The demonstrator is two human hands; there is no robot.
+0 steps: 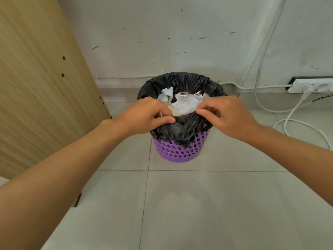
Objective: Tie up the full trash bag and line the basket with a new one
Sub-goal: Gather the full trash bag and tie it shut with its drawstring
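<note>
Basket (180, 150): purple plastic, round, tapering downward, walls pierced by rows of small square holes. Stands at frame centre on the floor (216, 204), close to the wall (180, 42).

Bag (187, 127): thin black plastic film, glossy and crinkled, lining the basket with its rim folded over the outside of the basket's top edge. The near part of the rim is gathered and lifted.

Contents: crumpled white paper (185, 103), some sheets printed with lines and tables, filling the bag close to its top; a pale yellowish piece lies under the paper at the near left; a shiny foil-like scrap shows at the right.

Left hand (144, 118): fingers curled, thumb and fingers pinching the near rim of the bag, left of centre.

Right hand (228, 116): fingers curled, thumb and forefinger pinching the same rim, right of centre.

Floor: large pale grey tiles, smooth, slightly reflective, with thin grout lines.

Wall: white, scuffed with dark marks.

Panel (36, 78): light wood-grain board with small drilled holes, upper left of frame.

Power strip (311, 85): white, right edge, against the wall, with a plug in it; white cable (292, 120) loops over the floor below.
</note>
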